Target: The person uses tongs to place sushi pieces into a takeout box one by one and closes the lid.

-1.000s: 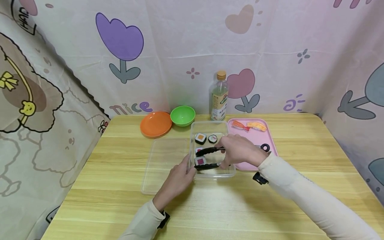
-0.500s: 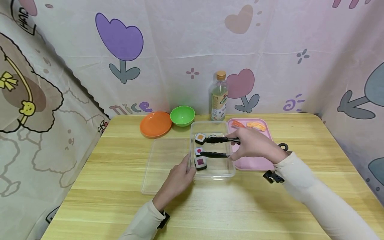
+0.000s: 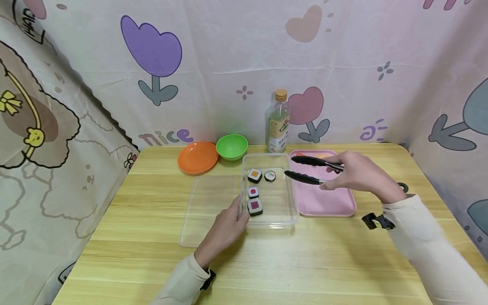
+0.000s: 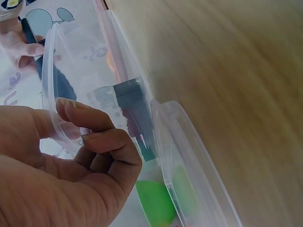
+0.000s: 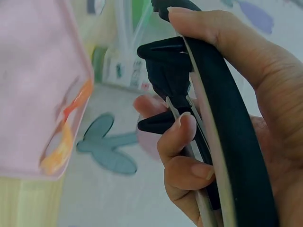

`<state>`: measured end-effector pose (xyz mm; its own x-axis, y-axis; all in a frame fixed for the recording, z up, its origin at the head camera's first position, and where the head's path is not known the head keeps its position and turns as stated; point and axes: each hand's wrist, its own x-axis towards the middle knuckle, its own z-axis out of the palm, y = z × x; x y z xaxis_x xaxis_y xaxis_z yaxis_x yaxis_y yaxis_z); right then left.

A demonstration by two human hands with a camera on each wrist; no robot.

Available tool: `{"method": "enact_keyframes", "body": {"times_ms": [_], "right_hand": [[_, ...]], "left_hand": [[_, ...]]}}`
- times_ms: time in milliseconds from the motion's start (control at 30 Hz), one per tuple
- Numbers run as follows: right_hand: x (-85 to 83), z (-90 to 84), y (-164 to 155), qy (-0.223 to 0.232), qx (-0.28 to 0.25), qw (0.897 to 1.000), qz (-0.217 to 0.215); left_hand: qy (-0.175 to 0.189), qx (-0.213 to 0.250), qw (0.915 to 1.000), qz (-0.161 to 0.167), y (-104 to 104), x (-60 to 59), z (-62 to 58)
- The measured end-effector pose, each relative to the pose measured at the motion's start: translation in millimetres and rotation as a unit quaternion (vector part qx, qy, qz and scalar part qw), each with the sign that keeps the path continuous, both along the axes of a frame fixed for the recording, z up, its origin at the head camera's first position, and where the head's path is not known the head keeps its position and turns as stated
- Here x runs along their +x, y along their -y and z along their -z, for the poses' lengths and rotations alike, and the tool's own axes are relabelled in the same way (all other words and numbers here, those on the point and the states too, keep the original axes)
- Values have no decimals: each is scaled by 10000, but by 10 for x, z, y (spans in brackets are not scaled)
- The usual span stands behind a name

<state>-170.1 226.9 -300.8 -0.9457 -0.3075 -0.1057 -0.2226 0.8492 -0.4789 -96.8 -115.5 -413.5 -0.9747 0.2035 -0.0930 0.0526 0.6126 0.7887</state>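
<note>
My right hand (image 3: pixel 356 173) grips black-tipped tongs (image 3: pixel 305 177), whose tips stand apart with nothing between them, over the left part of a pink tray (image 3: pixel 324 205). In the right wrist view, fingers and thumb wrap both arms of the tongs (image 5: pixel 227 123). A shrimp sushi topping (image 5: pixel 78 99) and an orange-yellow piece (image 5: pixel 57 153) lie on that tray. My left hand (image 3: pixel 226 224) pinches the near left wall of a clear plastic box (image 3: pixel 272 221). Inside the box sit several sushi rolls, among them an orange-centred one (image 3: pixel 254 175) and a dark-red-centred one (image 3: pixel 254 206).
A clear lid (image 3: pixel 207 212) lies left of the box, partly under my left hand. Behind stand an orange plate (image 3: pixel 198 158), a green bowl (image 3: pixel 232 147) and a bottle (image 3: pixel 279 125) with an orange cap. A patterned cloth hangs at the back.
My right hand has moved the tongs up and right, out of the box to over the pink tray. The rolls in the box are uncovered. My left hand has stayed put.
</note>
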Motion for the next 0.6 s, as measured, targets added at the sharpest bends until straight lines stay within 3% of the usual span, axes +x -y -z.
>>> {"method": "enact_keyframes", "body": {"times_ms": [600], "right_hand": [[-269,406,-744,435,7,9948,925]], "left_hand": [[113,25,9999,-5,13,-2,11]]}}
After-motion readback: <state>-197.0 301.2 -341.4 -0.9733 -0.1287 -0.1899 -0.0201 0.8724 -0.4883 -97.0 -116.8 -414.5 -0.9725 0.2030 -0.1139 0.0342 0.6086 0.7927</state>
